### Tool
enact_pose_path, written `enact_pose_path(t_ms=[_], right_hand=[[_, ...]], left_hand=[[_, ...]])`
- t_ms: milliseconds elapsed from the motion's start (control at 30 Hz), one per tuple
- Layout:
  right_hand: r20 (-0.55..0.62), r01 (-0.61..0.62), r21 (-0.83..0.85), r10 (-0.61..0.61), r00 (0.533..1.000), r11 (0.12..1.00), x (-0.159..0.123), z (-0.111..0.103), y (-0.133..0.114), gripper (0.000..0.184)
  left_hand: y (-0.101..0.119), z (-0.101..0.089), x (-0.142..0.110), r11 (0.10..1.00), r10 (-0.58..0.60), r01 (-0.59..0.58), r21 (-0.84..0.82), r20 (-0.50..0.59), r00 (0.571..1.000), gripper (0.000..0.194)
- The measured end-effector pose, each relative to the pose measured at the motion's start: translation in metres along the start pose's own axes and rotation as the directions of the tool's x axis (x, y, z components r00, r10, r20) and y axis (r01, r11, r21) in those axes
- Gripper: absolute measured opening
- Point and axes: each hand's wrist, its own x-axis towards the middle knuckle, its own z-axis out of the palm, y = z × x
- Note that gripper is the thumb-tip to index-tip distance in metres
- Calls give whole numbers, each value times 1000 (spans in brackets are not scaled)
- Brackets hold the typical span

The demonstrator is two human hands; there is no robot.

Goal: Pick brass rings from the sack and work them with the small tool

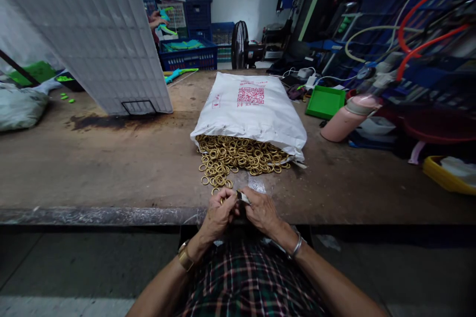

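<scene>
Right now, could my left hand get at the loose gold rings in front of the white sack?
Probably yes: your left hand is close beside the nearest loose gold rings, which lie outside the white sack with nothing standing between. It does look closed on something small, though.

gold rings (241,152) heaped just ahead of the fingers (226,196), big white bag (250,111) blocking the way behind the rings, open wooden table (111,173) left of the fingers, pink bottle (344,122) farther off ahead and right
</scene>
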Motion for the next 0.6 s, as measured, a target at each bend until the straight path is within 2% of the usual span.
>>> enact_pose_path(t_ms=[100,233,333,400,467,533,600], right_hand=[[56,2,-23,0,998,1000,0,-2,-2,24],[197,-41,-58,52,979,997,2,-5,-3,25],[218,-111,-168,147,965,980,6,-10,4,23],[184,-157,-229,201,962,961,7,-14,9,22],[136,-168,-214,200,970,962,5,-18,10,20],[108,-129,-127,143,984,983,-3,-22,8,18],[154,-52,-23,55,987,998,-20,-23,5,18]], left_hand=[[1,-3,0,997,44,-45,55,19,999,35],[7,-5,-5,981,111,-112,160,18,994,35],[17,0,-18,984,91,-107,145,112,990,33],[23,4,-30,995,17,-39,88,237,971,31],[21,5,-41,995,-104,95,42,329,939,28],[12,-1,-48,965,-246,261,-3,328,912,25],[-4,-13,-50,906,-384,416,-82,259,886,24]])
